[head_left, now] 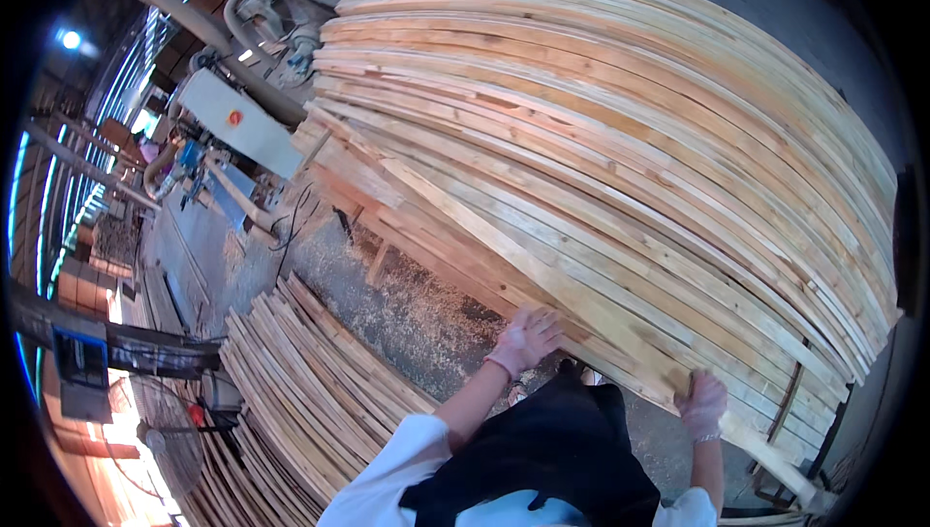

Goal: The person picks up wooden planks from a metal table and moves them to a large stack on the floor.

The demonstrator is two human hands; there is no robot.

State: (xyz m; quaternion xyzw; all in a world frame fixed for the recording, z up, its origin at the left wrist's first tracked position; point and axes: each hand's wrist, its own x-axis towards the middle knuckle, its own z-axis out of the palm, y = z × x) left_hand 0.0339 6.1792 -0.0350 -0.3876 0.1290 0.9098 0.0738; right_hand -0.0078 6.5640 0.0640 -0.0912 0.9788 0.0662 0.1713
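A long pale wooden plank (542,273) lies slantwise across a wide stack of boards (581,91), and its near end sticks out past the stack at the lower right. My right hand (702,401) is closed round the edge of this plank, fingers curled; motion blurs it slightly. Farther left, my left hand (528,341) rests at the near edge of the stack, beside the plank, with its fingers stretched out over the wood. Part of its palm and thumb is hard to make out.
A second pile of narrow strips (320,382) lies on the floor to my left. Sawdust (417,309) covers the ground between the piles. Beyond stand a light machine cabinet (232,120) with a red knob and a hose. Dark cables (291,227) hang near the stack's left end.
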